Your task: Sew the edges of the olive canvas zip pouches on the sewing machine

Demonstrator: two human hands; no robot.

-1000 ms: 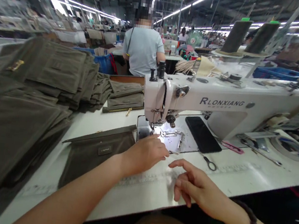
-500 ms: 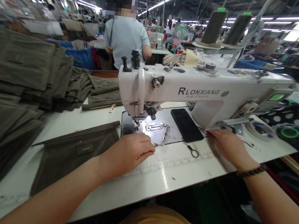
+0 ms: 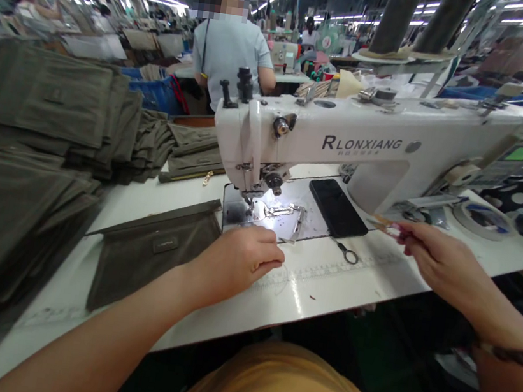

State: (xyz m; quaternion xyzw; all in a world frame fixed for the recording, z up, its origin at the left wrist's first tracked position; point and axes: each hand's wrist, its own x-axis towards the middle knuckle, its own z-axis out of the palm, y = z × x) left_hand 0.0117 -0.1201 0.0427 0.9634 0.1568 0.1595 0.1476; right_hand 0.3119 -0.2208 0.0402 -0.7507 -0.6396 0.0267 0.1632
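Note:
My left hand (image 3: 241, 259) rests curled on the white table just in front of the needle plate (image 3: 282, 219) of the white sewing machine (image 3: 368, 149), fingers pinched together on something too small to name. My right hand (image 3: 442, 265) is raised over the table's right side and grips a small pink-handled tool (image 3: 389, 228) that points left. An olive fabric pouch (image 3: 151, 249) lies flat to the left of my left hand.
A black phone (image 3: 337, 207) and small thread snips (image 3: 346, 252) lie on the machine bed. Stacks of olive fabric pieces (image 3: 49, 123) fill the table's left side. Tape rolls (image 3: 483, 219) sit at the right. A person in a light blue shirt (image 3: 231, 57) stands behind the machine.
My right hand reached to the right side of the table, picked up the pink-handled tool and now lifts it. My left hand stayed by the needle plate.

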